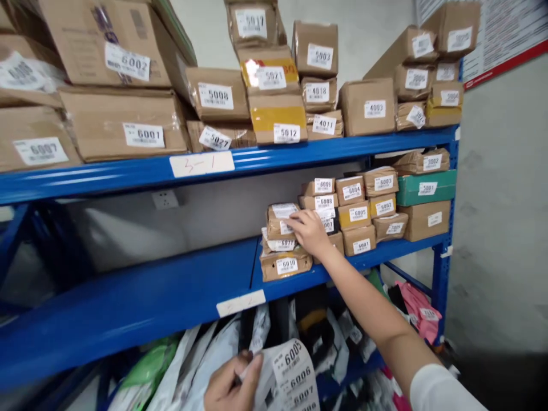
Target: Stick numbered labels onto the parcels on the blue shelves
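Note:
My left hand [234,381] pinches a curling strip of white number labels [295,371] at the bottom of the view; 6005, 6006 and 6007 can be read on it. Farther up, my right hand [311,233] reaches to the middle shelf. Its fingers lie outstretched against the front right of a small cardboard parcel [277,213], partly covering that parcel's label. Beneath this top parcel is a parcel labelled 6011 [280,244], with a box labelled 6010 [286,266] at the bottom of the stack.
Several labelled boxes stand right of my hand, among them 6005 [354,214] and a green box [428,188]. The blue upper shelf [299,149] carries larger boxes. Soft bagged parcels [214,359] fill the level below. A blue upright [440,285] ends the rack at right.

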